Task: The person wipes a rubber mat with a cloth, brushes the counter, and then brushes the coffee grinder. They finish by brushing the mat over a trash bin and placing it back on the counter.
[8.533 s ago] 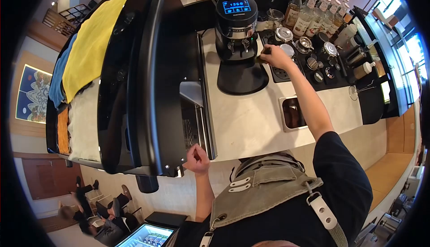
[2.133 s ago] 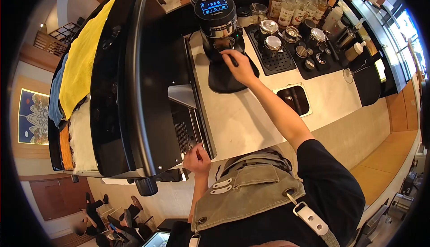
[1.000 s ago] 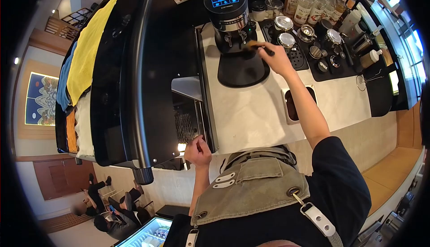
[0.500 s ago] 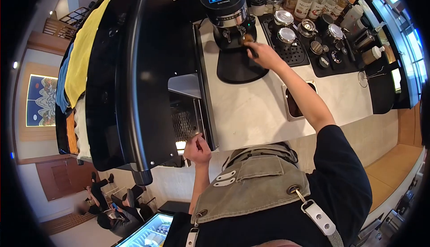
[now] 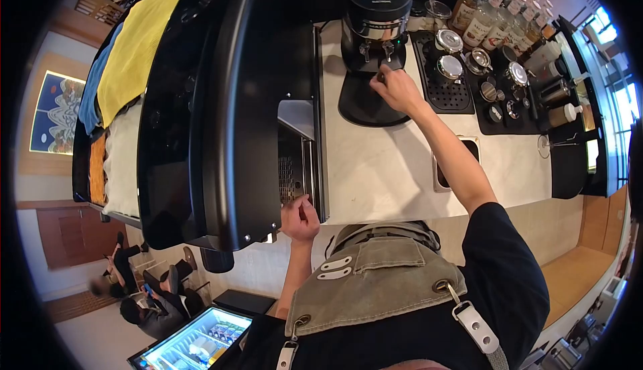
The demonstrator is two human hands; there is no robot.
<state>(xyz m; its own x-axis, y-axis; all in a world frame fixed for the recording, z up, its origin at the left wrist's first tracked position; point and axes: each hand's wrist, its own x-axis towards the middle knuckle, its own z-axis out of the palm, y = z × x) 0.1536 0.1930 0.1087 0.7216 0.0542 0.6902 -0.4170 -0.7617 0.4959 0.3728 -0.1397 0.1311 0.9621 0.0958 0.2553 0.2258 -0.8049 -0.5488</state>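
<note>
My right hand point(image 5: 396, 91) is closed round a small brush point(image 5: 381, 76), mostly hidden by the fingers. It is just below the spouts of a black coffee grinder point(image 5: 377, 28) with a lit blue display, above the dark tray point(image 5: 362, 105) at the grinder's foot. My left hand point(image 5: 300, 220) has its fingers curled at the front end of the espresso machine's metal drip grate point(image 5: 287, 172). Whether anything lies in those fingers is hidden.
A large black espresso machine point(image 5: 228, 108) stands on the left, with yellow cloth point(image 5: 144, 41) over it. Tampers and metal tools lie on black mats point(image 5: 492, 118) at right, with syrup bottles point(image 5: 479, 25) behind. A sunken metal bin point(image 5: 441, 175) sits under my right forearm.
The view has shifted, so the machine and grinder appear farther right. My right hand has turned over the brush, whose brown bristles showed by the spouts before. My left hand stays at the grate.
</note>
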